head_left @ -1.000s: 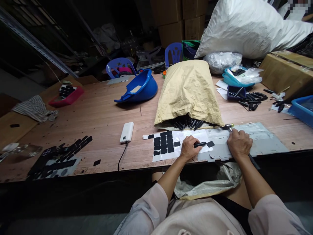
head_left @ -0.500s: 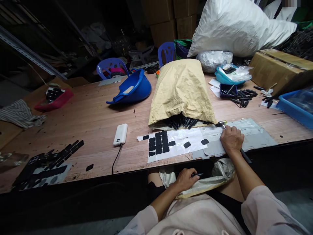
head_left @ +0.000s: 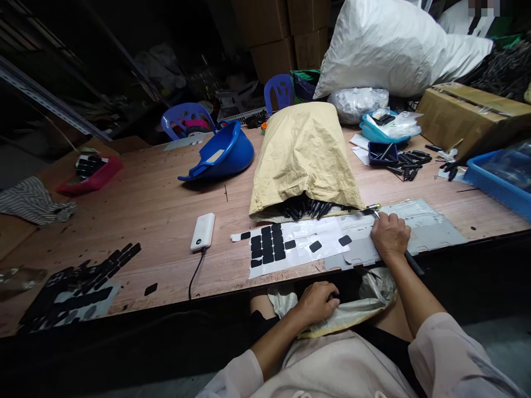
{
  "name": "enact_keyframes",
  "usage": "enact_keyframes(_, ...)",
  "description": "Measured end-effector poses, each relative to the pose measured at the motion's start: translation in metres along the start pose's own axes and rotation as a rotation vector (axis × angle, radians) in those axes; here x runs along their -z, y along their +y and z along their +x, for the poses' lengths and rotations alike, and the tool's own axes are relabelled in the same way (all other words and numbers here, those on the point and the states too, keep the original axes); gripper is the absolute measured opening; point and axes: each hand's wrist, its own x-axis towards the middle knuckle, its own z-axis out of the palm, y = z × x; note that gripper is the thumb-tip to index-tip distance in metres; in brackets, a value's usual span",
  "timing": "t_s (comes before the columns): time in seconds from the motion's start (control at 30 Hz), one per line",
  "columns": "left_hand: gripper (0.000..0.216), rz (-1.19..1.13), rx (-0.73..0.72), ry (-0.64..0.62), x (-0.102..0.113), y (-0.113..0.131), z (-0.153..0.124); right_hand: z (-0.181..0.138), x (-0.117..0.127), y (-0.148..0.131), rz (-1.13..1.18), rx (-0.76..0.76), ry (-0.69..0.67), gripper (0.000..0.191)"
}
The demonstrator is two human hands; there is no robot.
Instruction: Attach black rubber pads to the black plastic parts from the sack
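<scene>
While the right hand point(head_left: 390, 236) grasps a black-handled hammer point(head_left: 414, 264) with a metal head over a flat grey board point(head_left: 431, 224), the left hand point(head_left: 319, 302), fingers curled, is at an open silver-lined woven sack point(head_left: 352, 315); whether it holds anything, I cannot tell. 2 black rounded-square patches point(head_left: 316, 246) lie apart near the right end of a white paper sheet point(head_left: 301, 257), below a yellow woven bag point(head_left: 302, 152) holding slim black pieces point(head_left: 318, 209).

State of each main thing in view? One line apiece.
Right hand: closed on hammer-like tool
Hammer-like tool: held
Left hand: at lap sack mouth; whether holding anything unclear
Lap sack: open
Cream sack: lying, mouth open, black pieces showing
White device: lying, cable plugged in
Blue vessel: tilted
Cardboard box: taped on top
White sack: bulging
</scene>
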Motion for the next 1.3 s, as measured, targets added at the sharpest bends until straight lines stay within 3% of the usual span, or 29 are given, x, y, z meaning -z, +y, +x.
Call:
enact_keyframes(0.07,0.019,-0.070,-0.125,0.090,0.020,0.017,0.010,0.000,0.001,0.000,0.001,-0.002,-0.002,0.036)
enact_keyframes(0.13,0.016,-0.112,-0.165,0.282,0.044,0.032,0.030,0.000,0.002,-0.001,-0.001,-0.005,-0.004,0.037)
enact_keyframes(0.23,0.015,-0.040,-0.077,0.595,0.083,0.043,0.073,0.000,0.003,-0.002,-0.009,-0.006,-0.006,0.039)
enact_keyframes(0.37,0.015,0.089,0.093,0.780,0.121,0.043,0.129,0.000,0.003,-0.003,-0.018,-0.003,-0.003,0.037)
enact_keyframes(0.53,0.011,0.179,0.146,0.770,0.133,0.039,0.150,0.000,0.003,-0.004,-0.016,-0.003,-0.008,0.036)
enact_keyframes(0.67,0.008,0.223,0.023,0.760,0.127,0.033,0.128,0.000,0.002,-0.004,-0.023,-0.001,-0.002,0.036)
enact_keyframes(0.9,0.012,0.143,-0.131,0.550,0.097,0.006,0.081,0.000,0.001,-0.003,-0.020,-0.002,0.000,0.037)
enact_keyframes(1.07,0.018,0.038,-0.172,0.579,0.081,-0.008,0.078,-0.001,0.003,-0.004,0.001,-0.012,-0.004,0.037)
enact_keyframes(1.3,0.014,-0.008,-0.162,0.586,0.081,-0.009,0.083,0.005,0.009,0.004,0.124,-0.020,-0.031,0.036)
